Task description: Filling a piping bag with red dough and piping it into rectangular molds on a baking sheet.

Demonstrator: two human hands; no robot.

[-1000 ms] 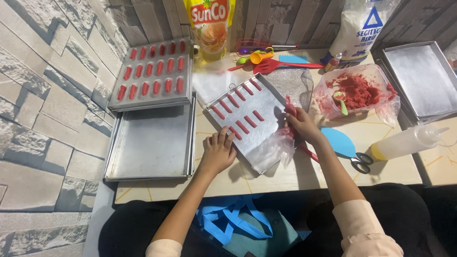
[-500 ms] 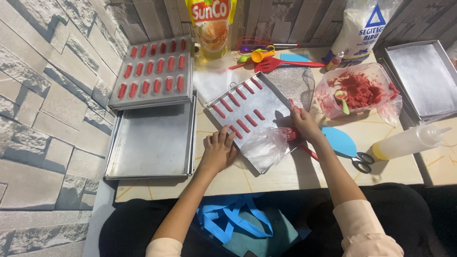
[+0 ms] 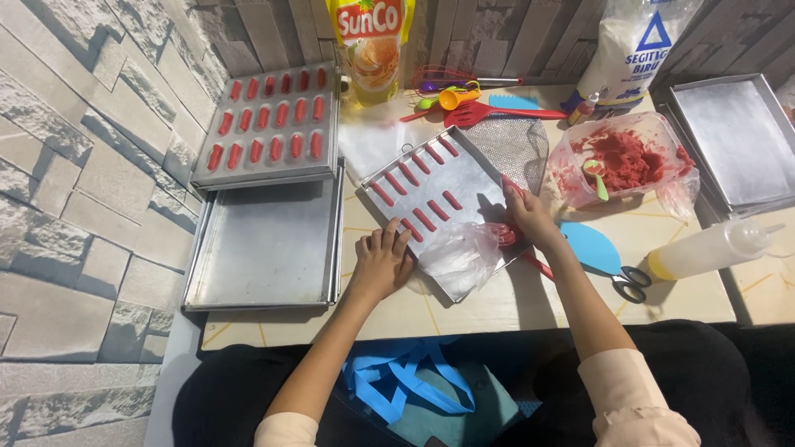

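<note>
Centre of frame: tilted baking tray (image 3: 464,178) on the worktop (image 3: 513,302), carrying short red piped strips (image 3: 424,219). Left hand (image 3: 383,263) lies flat, fingers spread, on the tray's lower-left corner, holding nothing. Right hand (image 3: 530,217) is closed around a clear piping bag (image 3: 465,252) with red batter; the tip is probably hidden beneath the hand. Upper left: a filled tray (image 3: 269,124) overlaps an empty one (image 3: 263,244). Right of centre: bowl of red batter (image 3: 621,157).

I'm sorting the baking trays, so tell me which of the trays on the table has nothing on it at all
The tray at the near left, below the full tray of red strips, is bare. The left hand steadies a half-filled tray, and the tray at far right is lined.
</note>
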